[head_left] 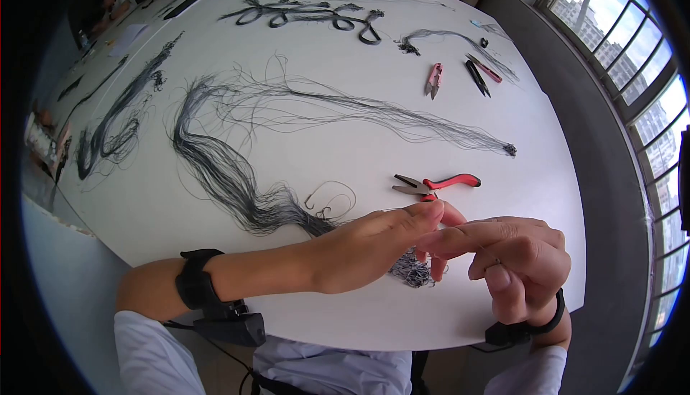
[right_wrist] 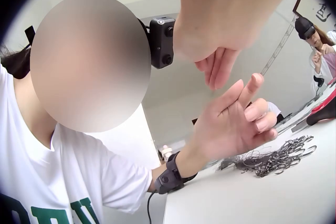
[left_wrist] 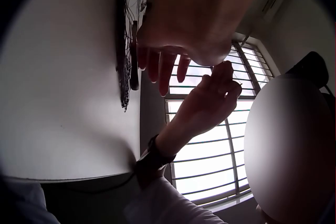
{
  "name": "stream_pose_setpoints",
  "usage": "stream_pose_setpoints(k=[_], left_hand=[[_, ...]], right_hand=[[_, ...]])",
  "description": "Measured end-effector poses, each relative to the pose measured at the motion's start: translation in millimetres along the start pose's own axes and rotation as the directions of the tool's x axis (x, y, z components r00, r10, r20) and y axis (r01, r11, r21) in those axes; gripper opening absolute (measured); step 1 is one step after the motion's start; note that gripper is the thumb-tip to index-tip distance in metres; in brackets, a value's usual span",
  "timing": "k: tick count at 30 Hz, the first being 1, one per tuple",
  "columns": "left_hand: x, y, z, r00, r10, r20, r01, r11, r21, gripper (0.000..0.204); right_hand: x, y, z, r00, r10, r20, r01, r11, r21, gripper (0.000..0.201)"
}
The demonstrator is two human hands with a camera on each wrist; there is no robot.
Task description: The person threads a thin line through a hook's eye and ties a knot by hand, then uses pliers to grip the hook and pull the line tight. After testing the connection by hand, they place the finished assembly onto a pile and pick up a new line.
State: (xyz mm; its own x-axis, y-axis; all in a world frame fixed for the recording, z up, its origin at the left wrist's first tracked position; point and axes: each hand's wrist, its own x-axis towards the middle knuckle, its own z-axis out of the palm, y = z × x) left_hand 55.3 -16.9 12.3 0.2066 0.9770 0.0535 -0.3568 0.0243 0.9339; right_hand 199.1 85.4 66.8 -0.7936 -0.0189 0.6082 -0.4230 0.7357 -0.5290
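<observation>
In the head view, my left hand reaches across above the dark strand bundle, fingers loosely bent and no held object visible. Close to its fingertips, my right hand is curled, with a tiny metal piece between its fingers; whether a thread runs from it cannot be told. The right wrist view shows the left hand palm out, fingers apart. In the left wrist view the right hand has bent fingers. Beneath the hands lies a cluster of small hooks.
Red-handled pliers lie just beyond the hands. Pink snips and black-and-pink tools are farther right. More dark strands spread over the white table. People sit at the far side, and a barred window stands right.
</observation>
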Motion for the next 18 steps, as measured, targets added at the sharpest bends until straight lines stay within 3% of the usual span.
stream_pose_setpoints(k=[3,5,6,8,11,13,16,18], left_hand=[[-2.0,3.1,-0.4,1.000,0.003,0.027,-0.005,0.998,0.061,0.064],[-4.9,14.0,0.7,0.989,-0.100,0.109,0.091,0.992,0.089,0.067],[-5.4,16.5,0.4,0.989,-0.100,0.109,0.091,0.992,0.089,0.067],[-5.8,19.7,0.1,0.958,-0.140,0.252,0.109,0.985,0.133,0.067],[-6.5,19.2,3.4,0.943,-0.108,0.314,0.093,0.994,0.062,0.067],[-8.6,19.1,5.0,0.948,-0.102,0.300,0.092,0.995,0.047,0.067],[-7.3,16.0,4.6,0.963,-0.072,0.261,0.064,0.997,0.038,0.067],[-6.7,16.4,4.3,0.972,-0.046,0.233,0.036,0.998,0.043,0.067]], right_hand=[[0.7,2.4,-3.7,1.000,-0.020,0.016,0.019,0.999,0.042,0.024],[-1.3,4.6,-3.9,0.998,0.011,-0.055,0.001,0.977,0.212,0.007],[-2.3,4.6,-5.9,0.998,0.012,-0.056,0.000,0.977,0.212,0.007],[-3.9,3.7,-10.4,0.992,0.096,-0.076,-0.071,0.957,0.282,0.014],[1.5,1.9,-9.3,0.982,0.162,-0.101,-0.110,0.911,0.398,0.020],[0.9,5.4,-10.8,0.989,0.119,-0.087,-0.078,0.922,0.378,0.021],[-0.8,2.7,-10.1,0.978,0.176,-0.109,-0.103,0.869,0.485,0.022],[-1.6,1.9,-8.7,0.998,0.041,-0.055,-0.006,0.846,0.534,0.022]])
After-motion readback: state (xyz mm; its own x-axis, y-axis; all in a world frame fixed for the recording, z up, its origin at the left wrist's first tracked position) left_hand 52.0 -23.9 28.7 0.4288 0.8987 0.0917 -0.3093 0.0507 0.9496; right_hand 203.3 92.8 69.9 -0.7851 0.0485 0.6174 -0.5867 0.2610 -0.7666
